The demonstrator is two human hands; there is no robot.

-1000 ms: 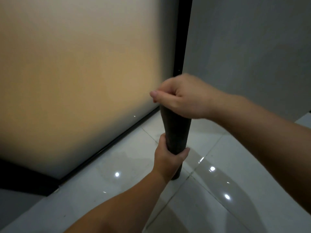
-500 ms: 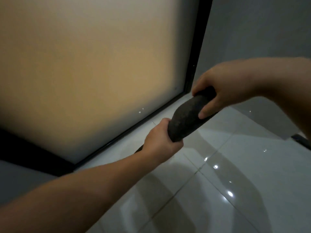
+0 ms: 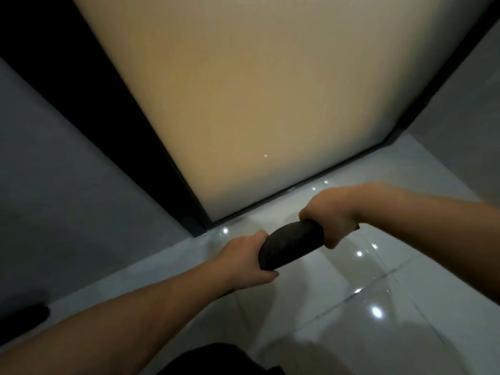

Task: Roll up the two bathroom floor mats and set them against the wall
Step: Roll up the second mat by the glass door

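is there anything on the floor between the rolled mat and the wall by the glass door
Nothing visible. The rolled mat is held off the floor by the left hand and right hand, and the glossy tile floor up to the frosted door is bare.

both bare forearms reach forward, the left hand (image 3: 247, 254) and the right hand (image 3: 328, 221) each curled closed in a full grip, knuckles up.

Head camera, seemingly steeply downward, close
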